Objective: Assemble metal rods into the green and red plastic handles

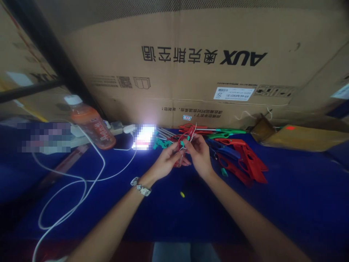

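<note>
Near the back of the blue table, my left hand is closed around the lower part of a small bundle of red and white wires. A small green plastic piece sits among the wires, between my fingertips. My right hand pinches the same bundle from the other side. A reddish, see-through part shows below the left fingers; its exact shape is hidden. Close to the right hand lie red plastic handle-shaped casings, a blue one and a green one.
A bottle of orange-red drink stands at left, beside a glowing blurred screen and a looped white cable. Small green pieces lie behind my left hand. A yellow bit lies in front. A large cardboard box closes off the back.
</note>
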Demonstrator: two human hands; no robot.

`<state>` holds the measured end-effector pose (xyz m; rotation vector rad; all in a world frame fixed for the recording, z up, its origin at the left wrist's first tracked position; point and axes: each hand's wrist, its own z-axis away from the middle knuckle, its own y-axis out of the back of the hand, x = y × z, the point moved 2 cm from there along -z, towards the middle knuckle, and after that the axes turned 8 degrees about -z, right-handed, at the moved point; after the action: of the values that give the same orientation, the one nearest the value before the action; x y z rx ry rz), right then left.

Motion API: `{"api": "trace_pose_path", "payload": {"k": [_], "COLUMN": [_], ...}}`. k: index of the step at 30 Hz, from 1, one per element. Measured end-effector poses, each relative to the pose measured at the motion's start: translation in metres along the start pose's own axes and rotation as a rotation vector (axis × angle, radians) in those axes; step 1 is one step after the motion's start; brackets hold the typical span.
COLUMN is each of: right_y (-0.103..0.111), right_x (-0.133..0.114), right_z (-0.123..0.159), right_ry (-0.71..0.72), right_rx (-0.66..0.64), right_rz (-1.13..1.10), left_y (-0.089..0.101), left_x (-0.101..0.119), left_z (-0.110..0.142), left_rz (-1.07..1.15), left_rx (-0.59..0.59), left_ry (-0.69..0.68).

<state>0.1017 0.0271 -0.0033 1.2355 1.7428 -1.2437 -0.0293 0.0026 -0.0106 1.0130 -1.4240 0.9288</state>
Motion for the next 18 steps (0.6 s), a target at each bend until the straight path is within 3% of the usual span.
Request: {"api": "trace_pose_path", "payload": {"k": [4, 7, 15, 18], "right_y": [0.002, 0.001, -0.003, -0.004], "right_x": [-0.008, -0.017, -0.023, -0.025], "right_z": [0.002, 0.005, 0.006, 0.005], "right_ry": [0.167, 0.295, 0.201, 0.194], "right_rx": [0.134, 0.104, 0.104, 0.119], "right_rz": [0.245, 0.478, 0.679, 0.673], "left_y": [0.004, 0.002, -0.004, -0.005], "left_x": [-0.003, -0.004, 0.003, 0.001], "left_z": [-0.002, -0.003, 0.0, 0.001], "left_rz": [-0.073, -0.081, -0.254, -0.327], "left_rx": [0.072, 0.105, 0.327, 0.358], "left_ry": [-0.023, -0.063, -0.223, -0.272]}}
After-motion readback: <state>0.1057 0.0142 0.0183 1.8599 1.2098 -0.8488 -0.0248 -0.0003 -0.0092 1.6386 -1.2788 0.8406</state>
